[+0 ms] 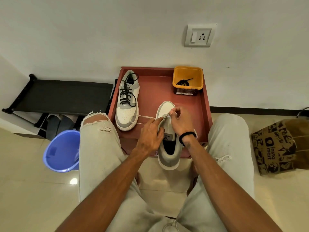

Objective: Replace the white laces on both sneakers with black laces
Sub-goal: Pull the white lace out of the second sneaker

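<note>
On the red tray (pixel 203 114) a grey-and-white sneaker (pixel 127 99) threaded with a black lace lies at the left. A second sneaker (pixel 168 148) stands at the tray's front edge, heel toward me. My left hand (pixel 150 136) grips its left side and pinches the white lace (pixel 142 119), which loops out to the left. My right hand (pixel 181 121) pinches the lace at the eyelets near the toe. A loose black lace (pixel 184 82) is coiled in the yellow tub (pixel 188 79) at the tray's back right.
A blue bucket (pixel 61 151) stands on the floor at my left knee. A black shoe rack (pixel 63 96) lines the wall at left. A brown paper bag (pixel 280 146) sits at right. My knees flank the tray.
</note>
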{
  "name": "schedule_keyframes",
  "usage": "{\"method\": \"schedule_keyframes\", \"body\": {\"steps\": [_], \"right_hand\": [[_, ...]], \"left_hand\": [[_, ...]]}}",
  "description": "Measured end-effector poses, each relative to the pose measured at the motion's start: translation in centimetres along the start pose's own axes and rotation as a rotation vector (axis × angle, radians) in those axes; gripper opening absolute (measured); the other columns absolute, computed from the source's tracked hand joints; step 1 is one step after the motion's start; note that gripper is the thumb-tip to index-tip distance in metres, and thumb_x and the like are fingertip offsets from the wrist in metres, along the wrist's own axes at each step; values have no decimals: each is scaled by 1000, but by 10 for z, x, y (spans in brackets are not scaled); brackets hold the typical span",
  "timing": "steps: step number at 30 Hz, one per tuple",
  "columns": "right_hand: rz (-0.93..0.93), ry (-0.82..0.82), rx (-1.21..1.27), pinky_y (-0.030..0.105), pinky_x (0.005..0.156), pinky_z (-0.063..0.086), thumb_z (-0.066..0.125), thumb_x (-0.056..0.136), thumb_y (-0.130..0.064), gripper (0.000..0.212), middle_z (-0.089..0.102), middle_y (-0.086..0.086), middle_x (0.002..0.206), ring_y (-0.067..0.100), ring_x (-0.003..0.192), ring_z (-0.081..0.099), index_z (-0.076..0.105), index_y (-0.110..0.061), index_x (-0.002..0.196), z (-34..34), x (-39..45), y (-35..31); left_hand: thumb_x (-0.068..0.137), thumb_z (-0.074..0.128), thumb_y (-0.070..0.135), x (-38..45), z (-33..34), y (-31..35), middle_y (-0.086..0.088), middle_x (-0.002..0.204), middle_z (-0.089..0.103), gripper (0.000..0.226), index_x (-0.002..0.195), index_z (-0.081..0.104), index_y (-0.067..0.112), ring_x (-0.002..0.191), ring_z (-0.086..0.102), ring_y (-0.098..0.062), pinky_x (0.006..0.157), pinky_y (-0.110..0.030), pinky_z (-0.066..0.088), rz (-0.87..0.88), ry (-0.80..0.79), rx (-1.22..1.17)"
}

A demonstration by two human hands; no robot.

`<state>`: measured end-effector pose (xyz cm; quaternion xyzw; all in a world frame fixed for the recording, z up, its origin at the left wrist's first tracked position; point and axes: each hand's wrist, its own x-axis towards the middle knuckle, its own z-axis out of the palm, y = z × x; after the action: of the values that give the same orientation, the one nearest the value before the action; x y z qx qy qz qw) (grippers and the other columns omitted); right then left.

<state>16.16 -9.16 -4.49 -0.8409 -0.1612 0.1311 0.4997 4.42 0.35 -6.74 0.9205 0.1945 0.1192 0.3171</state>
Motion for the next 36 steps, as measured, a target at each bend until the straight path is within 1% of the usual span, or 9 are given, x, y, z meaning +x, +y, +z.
{"method": "schedule_keyframes", "body": {"steps": [5, 7, 9, 15, 20, 25, 29, 33, 36], "right_hand": [[339, 173, 781, 34, 63, 59, 49, 100, 1, 21, 74, 11, 76, 21, 69, 74, 57, -10, 83, -17, 6, -20], [399, 167, 878, 33, 60, 56, 49, 102, -1, 17, 70, 8, 70, 19, 60, 70, 55, -11, 90, -21, 8, -19], [307, 129, 707, 31, 58, 52, 54, 100, -4, 7, 66, 7, 70, 16, 56, 64, 58, -10, 98, -20, 7, -13], [-297, -236, -530, 38, 79, 57, 66, 89, -19, 13, 73, 7, 96, 26, 90, 68, 77, -14, 94, -17, -11, -4], [-317, -213, -757, 45, 84, 55, 66, 95, -29, 20, 66, 13, 109, 34, 100, 65, 76, -16, 106, -10, -14, -5], [-189, -154, -420, 36, 78, 56, 72, 87, -19, 9, 71, 6, 90, 20, 83, 65, 75, -16, 80, -8, -8, -1], [62, -21, 47, 19, 75, 53, 65, 93, -10, 5, 71, 0, 88, 11, 83, 66, 67, -11, 88, -18, -7, -9], [268, 41, 741, 33, 77, 61, 52, 104, -9, 6, 77, 11, 85, 24, 82, 76, 50, -11, 99, -26, -4, -20], [274, 72, 832, 33, 58, 53, 53, 104, -9, 7, 67, 3, 68, 19, 58, 63, 50, -12, 98, -30, -1, -21]], "left_hand": [[104, 51, 23, -7, -5, 5, -12, 129, 61, 44, 147, 54, 14, 117, 58, -26, 97, -43, 50, 5, -15, -17], [104, 50, 25, -10, -5, 9, -10, 139, 57, 44, 148, 53, 16, 125, 56, -26, 101, -44, 50, 2, -24, 9], [105, 48, 27, -13, -5, 11, -8, 139, 55, 45, 149, 51, 18, 122, 58, -26, 98, -45, 53, -18, -43, 45], [103, 35, 37, -26, -8, 10, -12, 133, 58, 52, 147, 52, 15, 121, 58, -30, 94, -50, 54, -27, -53, 51], [100, 35, 38, -27, -10, 6, -15, 135, 61, 56, 143, 57, 10, 127, 54, -28, 101, -44, 49, -20, -18, 24], [100, 38, 33, -25, -7, 3, -15, 138, 60, 53, 145, 55, 10, 130, 54, -29, 104, -47, 48, -16, -21, 26], [102, 43, 29, -26, -8, 1, -16, 142, 58, 51, 149, 52, 11, 129, 56, -34, 106, -48, 46, -48, -27, 19], [101, 41, 32, -25, -6, 2, -18, 131, 62, 53, 148, 54, 11, 116, 60, -35, 98, -48, 49, -50, -23, 27], [101, 41, 32, -26, -5, 3, -15, 126, 63, 52, 146, 55, 11, 110, 62, -33, 93, -47, 51, -37, -24, 34]]}}
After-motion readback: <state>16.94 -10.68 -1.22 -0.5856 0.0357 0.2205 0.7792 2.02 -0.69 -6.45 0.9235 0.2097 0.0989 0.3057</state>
